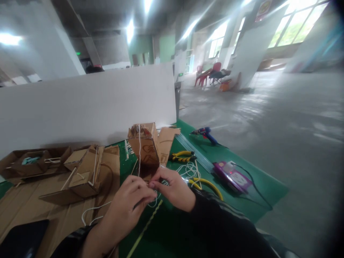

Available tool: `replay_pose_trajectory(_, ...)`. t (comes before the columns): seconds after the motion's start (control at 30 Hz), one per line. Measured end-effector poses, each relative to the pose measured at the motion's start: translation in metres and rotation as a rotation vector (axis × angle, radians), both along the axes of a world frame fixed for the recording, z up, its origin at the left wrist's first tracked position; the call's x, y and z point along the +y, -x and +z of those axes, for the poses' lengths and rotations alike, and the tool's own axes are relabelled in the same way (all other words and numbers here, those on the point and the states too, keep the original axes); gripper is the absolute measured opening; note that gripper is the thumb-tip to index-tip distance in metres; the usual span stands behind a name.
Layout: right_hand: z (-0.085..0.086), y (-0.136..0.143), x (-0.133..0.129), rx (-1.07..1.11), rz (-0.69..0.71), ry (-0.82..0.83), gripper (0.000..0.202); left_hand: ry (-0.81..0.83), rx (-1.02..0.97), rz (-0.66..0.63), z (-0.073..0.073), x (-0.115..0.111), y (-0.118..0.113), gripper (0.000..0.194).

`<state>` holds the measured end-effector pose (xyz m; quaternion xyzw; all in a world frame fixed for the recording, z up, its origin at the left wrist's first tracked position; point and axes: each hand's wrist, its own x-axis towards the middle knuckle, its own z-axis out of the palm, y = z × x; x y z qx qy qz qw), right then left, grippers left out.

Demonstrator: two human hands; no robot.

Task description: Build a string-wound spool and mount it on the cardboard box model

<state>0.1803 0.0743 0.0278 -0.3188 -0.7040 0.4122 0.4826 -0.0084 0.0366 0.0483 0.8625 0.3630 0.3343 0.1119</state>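
Note:
My left hand [131,200] and my right hand [172,186] meet over the green table, fingertips pinched together. Between them is what looks like the lower end of a white string [139,150]. The string runs down the front of an upright cardboard box piece [147,147] just beyond my hands. Its exact hold is partly hidden by my fingers. Loose white string [189,170] lies coiled to the right of my right hand, and more curls below my fingers.
Cardboard constructions [83,170] stand on the left, with a dark flat object [24,236] in front. Yellow-and-black pliers [182,156], a yellow-handled tool [212,186], a blue glue gun [205,134] and a purple power strip [232,177] lie right. A white panel [88,104] closes the back.

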Motion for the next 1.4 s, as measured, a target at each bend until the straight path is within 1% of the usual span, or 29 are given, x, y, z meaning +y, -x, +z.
replay_pose_trajectory(0.07, -0.001, 0.001, -0.002, -0.011, 0.012, 0.031, 0.012, -0.04, -0.03, 0.053, 0.0, 0.0, 0.001, 0.011)
replay_pose_trajectory(0.1, -0.001, 0.002, -0.003, -0.017, 0.019, 0.039, 0.013, -0.033, -0.059, 0.069, -0.001, 0.001, 0.002, 0.011)
replay_pose_trajectory(0.17, -0.003, 0.004, -0.005, -0.026, 0.046, 0.051, 0.013, 0.044, -0.123, 0.104, -0.002, 0.002, 0.004, 0.01)
replay_pose_trajectory(0.23, -0.005, 0.005, -0.007, -0.025, 0.081, 0.056, 0.014, 0.141, -0.161, 0.17, -0.003, 0.003, 0.007, 0.009)
replay_pose_trajectory(0.3, -0.004, 0.004, -0.007, -0.021, 0.103, 0.035, 0.013, 0.207, -0.145, 0.245, -0.002, 0.006, 0.011, 0.011)
replay_pose_trajectory(0.33, -0.003, 0.003, -0.006, -0.023, 0.107, 0.01, 0.012, 0.221, -0.116, 0.258, -0.001, 0.008, 0.013, 0.012)
replay_pose_trajectory(0.4, 0.0, -0.001, -0.004, -0.04, 0.101, -0.057, 0.011, 0.225, -0.035, 0.246, 0.001, 0.011, 0.017, 0.013)
replay_pose_trajectory(0.5, 0.004, -0.006, -0.002, -0.088, 0.085, -0.145, 0.012, 0.189, 0.083, 0.211, 0.002, 0.016, 0.021, 0.013)
replay_pose_trajectory(0.7, 0.0, -0.002, -0.004, -0.212, 0.085, -0.328, 0.014, 0.047, 0.238, 0.173, -0.01, 0.018, 0.021, 0.017)
replay_pose_trajectory(0.83, -0.003, 0.001, -0.005, -0.255, 0.076, -0.412, 0.014, 0.048, 0.286, 0.084, -0.015, 0.013, 0.013, 0.023)
replay_pose_trajectory(0.9, -0.002, 0.0, -0.005, -0.248, 0.061, -0.405, 0.013, 0.066, 0.251, 0.084, -0.015, 0.01, 0.008, 0.023)
replay_pose_trajectory(0.97, 0.0, 0.0, -0.005, -0.22, 0.04, -0.379, 0.013, 0.106, 0.184, 0.122, -0.013, 0.008, 0.003, 0.021)
replay_pose_trajectory(1.1, 0.003, -0.002, -0.007, -0.136, -0.013, -0.323, 0.014, 0.234, 0.028, 0.205, -0.009, 0.004, -0.002, 0.015)
replay_pose_trajectory(1.2, 0.003, -0.003, -0.006, -0.078, -0.079, -0.286, 0.01, 0.327, -0.081, 0.244, -0.008, 0.003, -0.003, 0.012)
replay_pose_trajectory(1.27, 0.003, -0.004, -0.005, -0.059, -0.09, -0.273, 0.009, 0.36, -0.152, 0.243, -0.008, 0.002, -0.004, 0.011)
replay_pose_trajectory(1.4, 0.003, -0.005, -0.004, -0.036, -0.086, -0.287, 0.008, 0.364, -0.236, 0.231, -0.008, 0.002, -0.005, 0.012)
